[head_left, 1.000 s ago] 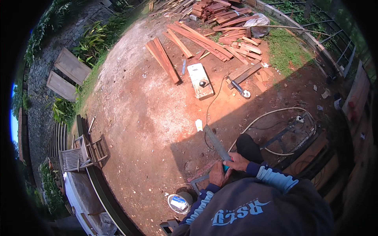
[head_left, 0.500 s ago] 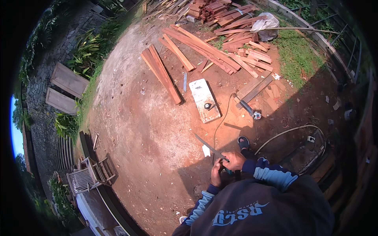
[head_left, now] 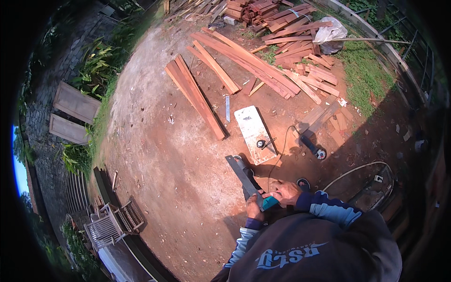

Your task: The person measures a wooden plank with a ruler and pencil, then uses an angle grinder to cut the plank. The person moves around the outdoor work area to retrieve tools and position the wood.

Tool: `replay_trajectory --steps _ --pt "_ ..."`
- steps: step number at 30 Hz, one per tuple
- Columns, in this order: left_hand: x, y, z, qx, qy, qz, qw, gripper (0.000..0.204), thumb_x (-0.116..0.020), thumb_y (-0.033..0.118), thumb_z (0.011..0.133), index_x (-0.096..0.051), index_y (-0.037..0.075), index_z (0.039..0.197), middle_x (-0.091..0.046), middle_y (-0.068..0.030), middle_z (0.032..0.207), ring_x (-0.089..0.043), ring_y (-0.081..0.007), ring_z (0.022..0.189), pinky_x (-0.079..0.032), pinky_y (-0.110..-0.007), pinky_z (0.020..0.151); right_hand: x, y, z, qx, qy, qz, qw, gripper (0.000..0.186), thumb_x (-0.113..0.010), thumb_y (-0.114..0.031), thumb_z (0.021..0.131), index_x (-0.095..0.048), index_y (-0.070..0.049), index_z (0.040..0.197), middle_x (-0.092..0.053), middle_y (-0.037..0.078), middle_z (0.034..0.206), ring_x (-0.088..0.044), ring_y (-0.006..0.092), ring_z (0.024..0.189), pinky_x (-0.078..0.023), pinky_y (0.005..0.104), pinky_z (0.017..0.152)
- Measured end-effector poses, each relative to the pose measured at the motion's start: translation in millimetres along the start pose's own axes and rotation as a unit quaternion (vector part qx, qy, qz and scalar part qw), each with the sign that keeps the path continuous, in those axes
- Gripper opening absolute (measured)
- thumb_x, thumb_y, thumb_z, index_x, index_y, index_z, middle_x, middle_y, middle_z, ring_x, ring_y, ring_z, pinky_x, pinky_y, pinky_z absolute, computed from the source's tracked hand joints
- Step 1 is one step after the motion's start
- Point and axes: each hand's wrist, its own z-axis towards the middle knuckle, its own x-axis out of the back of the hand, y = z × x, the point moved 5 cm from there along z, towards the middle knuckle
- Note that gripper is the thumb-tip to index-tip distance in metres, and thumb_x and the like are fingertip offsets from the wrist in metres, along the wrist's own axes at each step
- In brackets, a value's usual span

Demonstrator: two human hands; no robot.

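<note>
In front of my body I hold a hand saw (head_left: 241,175) with a broad grey blade and a teal handle (head_left: 269,202). The blade points forward and left, its flat side turned up, with a small hole near the tip. My left hand (head_left: 254,207) is closed round the saw where blade and handle meet. My right hand (head_left: 286,193) is closed at the handle's other side, its fingers reaching across to the blade's base; its palm side is hidden. Beyond the tip, a sandalled foot shows beside a white board (head_left: 249,123) with a small black round object (head_left: 260,144) on it.
An angle grinder (head_left: 314,147) with a cord lies right of the board. A metal ruler (head_left: 227,109) lies left of it. Reddish planks (head_left: 197,101) and a pile of timber offcuts (head_left: 293,47) cover the far ground. A wooden chair (head_left: 112,223) stands at left.
The saw has rolled from nearly edge-on to showing its flat side, and its teal handle has come into sight. My right hand has shifted right. One foot now shows beside the blade.
</note>
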Motion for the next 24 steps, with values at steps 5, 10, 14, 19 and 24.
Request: replay_trajectory --steps 5,10,14,19,24 --pt "31 98 105 -0.014 -0.098 0.012 0.995 0.041 -0.038 0.030 0.103 -0.052 -0.006 0.117 -0.069 -0.0248 0.098 -0.069 -0.0328 0.090 -0.057 -0.041 0.082 -34 27 118 -0.116 0.034 0.062 0.991 0.040 -0.062 -0.037 0.091 -0.062 0.001 0.103 -0.063 0.021 0.081 -0.064 0.0383 0.079 -0.049 0.0454 0.071" --pt "38 245 159 -0.040 -0.146 0.077 0.985 0.055 -0.044 0.046 0.102 -0.053 -0.006 0.113 -0.070 -0.0239 0.093 -0.070 -0.0314 0.089 -0.057 -0.040 0.081 -62 -26 224 -0.165 0.005 0.061 0.984 0.039 -0.061 -0.037 0.092 -0.062 0.002 0.093 -0.062 0.020 0.077 -0.064 0.0339 0.074 -0.049 0.0425 0.069" --pt "65 327 188 -0.032 -0.196 0.083 0.977 0.058 -0.046 0.051 0.100 -0.053 -0.006 0.110 -0.070 -0.0237 0.090 -0.069 -0.0342 0.094 -0.056 -0.044 0.088 -61 -80 286 -0.172 -0.032 0.135 0.975 0.034 -0.062 -0.034 0.092 -0.064 0.000 0.091 -0.066 0.013 0.077 -0.064 0.0237 0.069 -0.049 0.0367 0.066" --pt "46 371 207 0.005 -0.229 0.080 0.970 0.057 -0.044 0.049 0.101 -0.053 -0.006 0.111 -0.070 -0.0227 0.090 -0.069 -0.0358 0.096 -0.055 -0.044 0.089 -45 -102 328 -0.210 0.001 0.265 0.941 0.023 -0.063 -0.023 0.091 -0.064 0.000 0.092 -0.068 0.006 0.073 -0.062 0.0133 0.061 -0.048 0.0305 0.060" --pt "5 394 243 -0.010 -0.230 0.165 0.959 0.060 -0.049 0.054 0.098 -0.056 -0.005 0.108 -0.069 -0.0165 0.088 -0.068 -0.0248 0.083 -0.056 -0.036 0.075 -22 -90 358 -0.240 0.054 0.307 0.919 0.019 -0.063 -0.019 0.090 -0.063 0.000 0.089 -0.067 0.006 0.070 -0.062 0.0131 0.061 -0.048 0.0312 0.058"
